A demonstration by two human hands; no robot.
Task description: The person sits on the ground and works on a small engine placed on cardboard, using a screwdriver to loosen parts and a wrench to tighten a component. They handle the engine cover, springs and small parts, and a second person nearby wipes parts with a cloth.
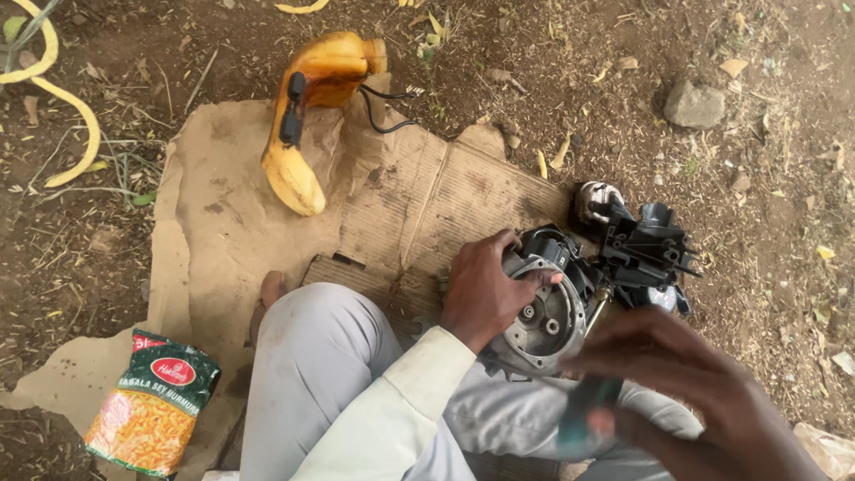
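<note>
Item: grey metal motor housing [543,325], round-faced, resting on your lap above the cardboard sheet [401,196]. Black plastic and metal parts [646,249] adjoin its far side.

Your left hand [485,289]: grip closed over the housing's upper left rim, fingers curled onto the black part at the top, palm against the metal.

Your right hand [704,392]: blurred, close to the camera; grip wrapped around a screwdriver with a dark teal handle [583,419]. Its thin shaft [598,303] runs up beside the housing's right edge; whether the tip touches anything cannot be told.

Surroundings: yellow curved plastic casing [307,116] with black wires, lying at the far edge of the cardboard. Green and orange snack packet [156,401] on the ground beside your left knee. Yellow hose [62,98] at far left. Grey stone [695,105] on bare soil, far right.
</note>
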